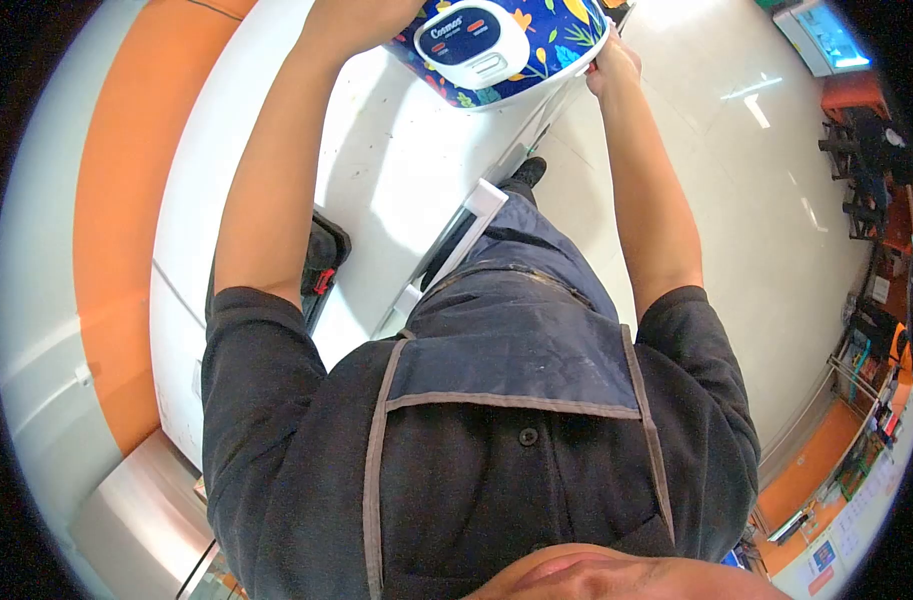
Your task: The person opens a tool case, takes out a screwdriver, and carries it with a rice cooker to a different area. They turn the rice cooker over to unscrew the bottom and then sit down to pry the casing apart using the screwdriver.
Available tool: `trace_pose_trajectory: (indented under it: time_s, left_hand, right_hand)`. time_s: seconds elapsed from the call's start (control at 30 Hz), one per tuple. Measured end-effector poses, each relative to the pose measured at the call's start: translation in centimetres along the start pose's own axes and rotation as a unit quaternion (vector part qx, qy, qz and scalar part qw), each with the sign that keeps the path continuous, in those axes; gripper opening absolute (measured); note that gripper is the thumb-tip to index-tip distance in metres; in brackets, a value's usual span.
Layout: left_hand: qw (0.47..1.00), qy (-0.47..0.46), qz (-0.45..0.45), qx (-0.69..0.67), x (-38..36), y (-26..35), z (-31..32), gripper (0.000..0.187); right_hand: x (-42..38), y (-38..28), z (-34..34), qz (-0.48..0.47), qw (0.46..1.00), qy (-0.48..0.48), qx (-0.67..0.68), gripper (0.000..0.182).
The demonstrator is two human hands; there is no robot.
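A rice cooker (556,40) with a blue, leaf-patterned body and a white control panel marked Cosmos is at the top of the view, cut off by the frame edge. It is over the corner of a white worktop (376,180). My left hand (371,18) is against its left side, with the fingers mostly hidden behind the cooker and beyond the frame. On the other side, my right hand (613,65) is closed around the cooker's right edge, fingers curled under the rim.
A black case (326,250) with a red latch lies on the worktop near my left forearm. A white drawer edge or handle (484,200) sticks out beside my apron. Tiled floor (716,180) extends to the right, with stools (861,190) and cluttered shelves (866,370) beyond.
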State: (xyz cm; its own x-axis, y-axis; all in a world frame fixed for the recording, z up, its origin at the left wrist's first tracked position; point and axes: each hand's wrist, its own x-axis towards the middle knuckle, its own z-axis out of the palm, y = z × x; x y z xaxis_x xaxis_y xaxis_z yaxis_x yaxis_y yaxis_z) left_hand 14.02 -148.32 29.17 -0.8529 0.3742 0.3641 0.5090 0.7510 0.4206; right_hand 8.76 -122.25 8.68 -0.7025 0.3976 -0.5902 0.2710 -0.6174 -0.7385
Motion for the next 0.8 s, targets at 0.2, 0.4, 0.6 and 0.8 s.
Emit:
trace_pose_trajectory:
  time_s: [0.2, 0.4, 0.6, 0.8]
  left_hand:
    - [0.995, 0.037, -0.072, 0.061, 2.5, -1.5, 1.8, 0.053]
    - [0.990, 0.028, -0.135, -0.039, 4.0, 0.2, 1.9, 0.052]
    - [0.983, 0.079, -0.166, -0.019, 4.9, 1.9, 1.4, 0.049]
    - [0.968, 0.057, -0.239, 0.044, 5.2, 2.1, 0.4, 0.055]
  right_hand:
    - [-0.9, -1.0, -0.6, -0.156, 0.979, -0.103, -0.082, 0.049]
    - [-4.5, -4.4, 0.1, -0.176, 0.958, -0.086, -0.209, 0.055]
    - [-0.9, -2.3, -0.1, -0.138, 0.959, -0.143, -0.200, 0.045]
    - [-0.1, 2.7, -2.4, -0.432, 0.695, -0.168, -0.549, 0.066]
